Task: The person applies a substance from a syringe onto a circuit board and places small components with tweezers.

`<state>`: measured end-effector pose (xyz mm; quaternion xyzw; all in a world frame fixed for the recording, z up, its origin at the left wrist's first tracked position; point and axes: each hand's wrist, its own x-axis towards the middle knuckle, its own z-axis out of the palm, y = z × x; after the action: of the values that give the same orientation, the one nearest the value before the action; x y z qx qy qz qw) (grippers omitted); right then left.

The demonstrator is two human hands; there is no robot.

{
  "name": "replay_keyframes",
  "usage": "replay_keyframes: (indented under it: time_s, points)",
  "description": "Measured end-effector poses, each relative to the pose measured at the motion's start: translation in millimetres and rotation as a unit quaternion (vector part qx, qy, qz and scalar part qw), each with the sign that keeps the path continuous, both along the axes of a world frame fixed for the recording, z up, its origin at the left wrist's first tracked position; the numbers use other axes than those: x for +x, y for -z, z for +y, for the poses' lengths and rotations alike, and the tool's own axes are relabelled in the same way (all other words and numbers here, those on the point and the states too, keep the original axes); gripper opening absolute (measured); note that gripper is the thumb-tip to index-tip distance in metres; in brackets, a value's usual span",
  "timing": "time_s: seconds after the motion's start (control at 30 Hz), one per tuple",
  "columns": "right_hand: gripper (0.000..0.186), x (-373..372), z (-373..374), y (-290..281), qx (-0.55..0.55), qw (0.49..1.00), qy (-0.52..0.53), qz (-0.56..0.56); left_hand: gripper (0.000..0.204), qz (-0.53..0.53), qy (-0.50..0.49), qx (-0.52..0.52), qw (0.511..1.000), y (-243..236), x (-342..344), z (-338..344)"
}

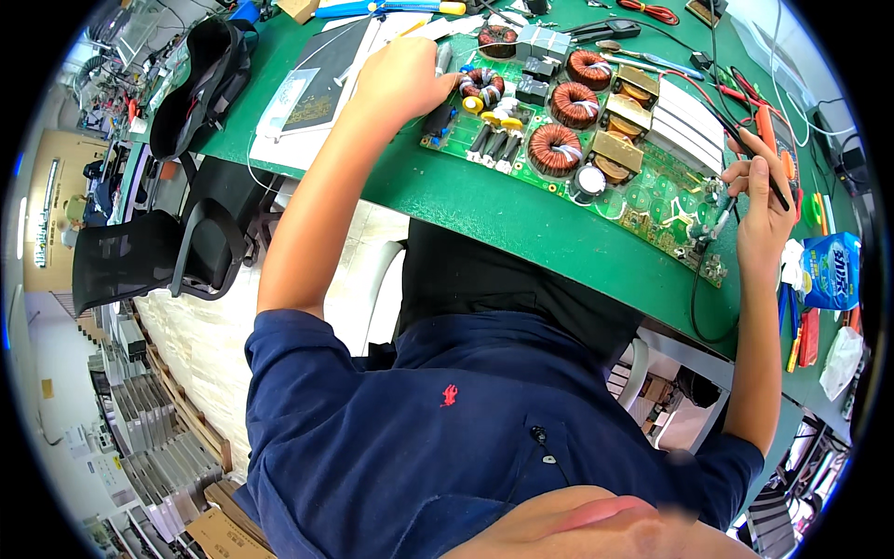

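Note:
A long green circuit board [643, 200] lies slantwise on the bench, crowded with copper-wound ring coils [575, 104], boxed transformers [615, 156] and a ribbed silver heatsink [687, 126]. At its left end, my left hand [402, 79] is closed, the thumb against the board's edge beside a small coil [481, 87]; its other fingers are mostly hidden. My right hand [765, 200] grips a slim black pen-shaped tool [778, 194] over the board's right end. Below those fingers, a grey clip-like piece with a black lead [697, 298] sits at the board's corner.
Left of the board lie papers and a dark sheet [326, 70] with a clear bag. Loose cables and hand tools crowd the back and right. A blue packet [831, 270] and pens are beside my right forearm. Black office chairs [130, 247] stand left of the bench.

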<state>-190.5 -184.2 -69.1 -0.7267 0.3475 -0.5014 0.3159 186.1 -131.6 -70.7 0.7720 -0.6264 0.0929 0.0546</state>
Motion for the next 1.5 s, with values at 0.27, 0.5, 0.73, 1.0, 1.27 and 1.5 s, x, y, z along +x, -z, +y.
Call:
replay_keyframes:
  time_s: [0.27, 0.5, 0.73, 1.0, 1.27, 1.5]
  points:
    - [0.03, 0, 2, -3, -0.003, 1.0, 0.001, -0.013, 0.036, 0.125, -0.036, -0.033, 0.991, -16, 13, 10]
    - [0.028, 0, 11, -14, -0.04, 0.997, 0.058, -0.018, 0.028, 0.356, 0.098, -0.265, 0.891, -14, -15, 50]
    - [0.03, 3, 35, -45, 0.051, 0.994, -0.051, -0.08, 0.02, 0.363, 0.275, -0.356, 0.816, 25, -106, 65]
    - [0.053, 6, 78, -47, 0.085, 0.985, -0.143, 0.04, 0.02, 0.404, 0.274, -0.333, 0.807, 46, -129, 65]
    - [0.053, 8, 77, -39, 0.089, 0.977, -0.186, 0.045, 0.021, 0.408, 0.296, -0.337, 0.795, 48, -124, 66]
    - [0.054, 5, 73, -34, 0.087, 0.97, -0.22, 0.051, 0.023, 0.399, 0.305, -0.329, 0.799, 48, -124, 64]
